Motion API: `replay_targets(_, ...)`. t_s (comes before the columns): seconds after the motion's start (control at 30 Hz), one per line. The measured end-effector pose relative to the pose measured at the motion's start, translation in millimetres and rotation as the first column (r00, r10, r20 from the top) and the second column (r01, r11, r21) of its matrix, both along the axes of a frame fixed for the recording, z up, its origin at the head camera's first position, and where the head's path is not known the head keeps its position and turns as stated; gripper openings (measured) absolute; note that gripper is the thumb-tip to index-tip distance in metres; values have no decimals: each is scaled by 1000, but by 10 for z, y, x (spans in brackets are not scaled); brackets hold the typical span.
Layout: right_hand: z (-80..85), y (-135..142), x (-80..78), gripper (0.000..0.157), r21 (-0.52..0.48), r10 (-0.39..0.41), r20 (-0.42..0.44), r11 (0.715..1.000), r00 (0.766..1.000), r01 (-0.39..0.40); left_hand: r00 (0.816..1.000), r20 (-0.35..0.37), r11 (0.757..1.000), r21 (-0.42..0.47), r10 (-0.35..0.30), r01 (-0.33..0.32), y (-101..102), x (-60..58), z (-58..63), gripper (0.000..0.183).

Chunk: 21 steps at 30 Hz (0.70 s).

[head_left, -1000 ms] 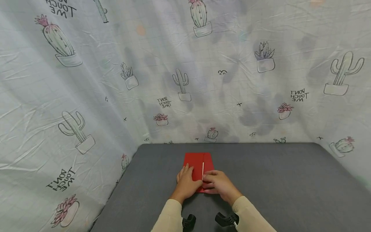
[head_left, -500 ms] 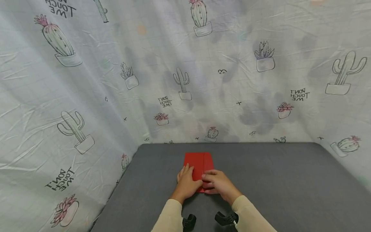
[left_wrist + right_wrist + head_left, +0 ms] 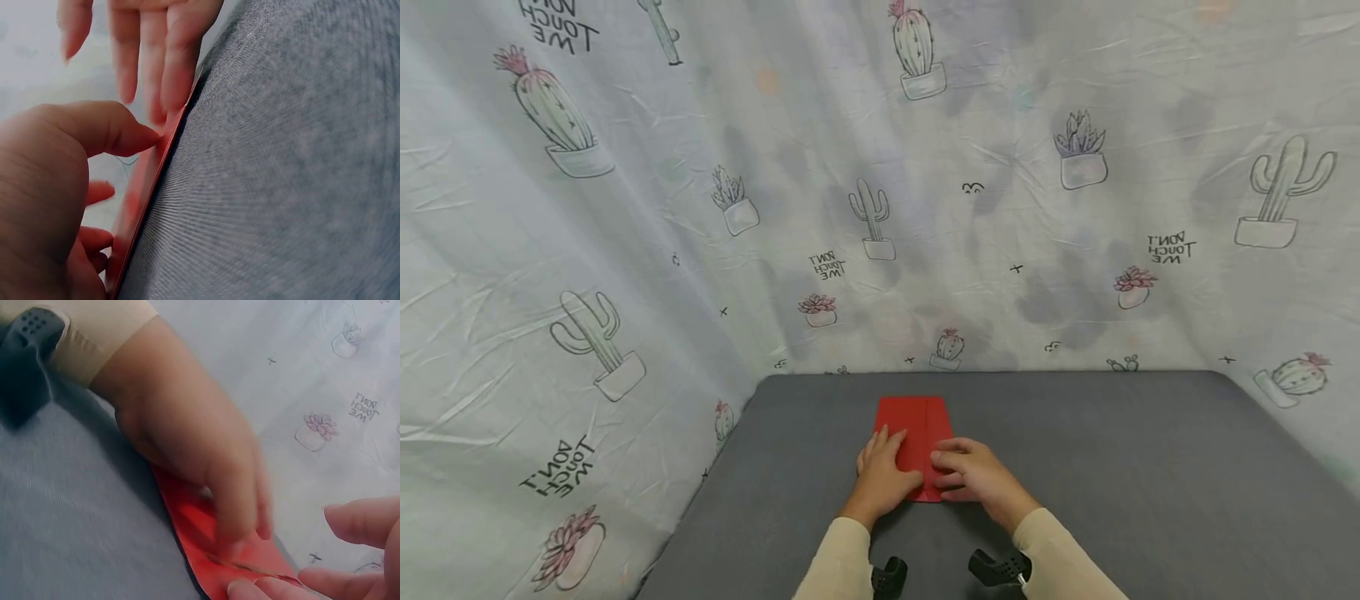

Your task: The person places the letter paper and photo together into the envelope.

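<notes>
A flat red sheet [image 3: 912, 412], which looks like paper or card, lies on the grey table with a lengthwise seam right of its middle. My left hand [image 3: 882, 482] rests on its left part, fingers spread and thumb towards the seam. In the left wrist view the thumb [image 3: 119, 131] touches the red surface near its edge. My right hand [image 3: 976, 477] is over the sheet's right side with loosely bent fingers, gripping nothing that I can see. The right wrist view shows right-hand fingers [image 3: 337, 581] beside the seam; exact contact is blurred.
The grey tabletop [image 3: 1120, 483] extends around the sheet on all sides. A pale curtain [image 3: 1000, 242] printed with cacti hangs behind the table and along its left. Black devices [image 3: 996, 568] are worn at both wrists.
A thin white strip along the seam, seen one second ago, disappeared by half a second ago. My right hand has since shifted slightly right, away from the seam; the left hand stays almost in place.
</notes>
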State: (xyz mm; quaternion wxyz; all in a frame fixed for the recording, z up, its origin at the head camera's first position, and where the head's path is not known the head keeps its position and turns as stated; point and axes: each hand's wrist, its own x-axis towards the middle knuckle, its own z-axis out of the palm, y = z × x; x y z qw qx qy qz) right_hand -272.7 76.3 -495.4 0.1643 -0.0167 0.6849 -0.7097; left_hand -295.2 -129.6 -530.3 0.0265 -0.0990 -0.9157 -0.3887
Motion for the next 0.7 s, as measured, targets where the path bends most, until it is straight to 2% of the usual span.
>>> replay_targets(0.13, 37, 124, -4, 57, 59, -47, -17, 997, 999, 48, 1000, 8, 1000, 26, 7, -7, -13, -11, 12, 71)
replay_targets(0.43, 23, 340, 46, 54, 122, -87, -55, 988, 995, 93, 1000, 10, 999, 41, 10, -11, -51, 4, 6, 51)
replay_targets(0.6, 39, 423, 104, 57, 195, -108, -139, 972, 984, 134, 999, 34, 1000, 17, -27, 26, -112, 14, 32, 56)
replay_targets(0.7, 96, 469, 136, 62, 292, -81, -229, 945, 970, 148, 997, 72, 999, 11, -42, 42, -163, 11, 110, 66)
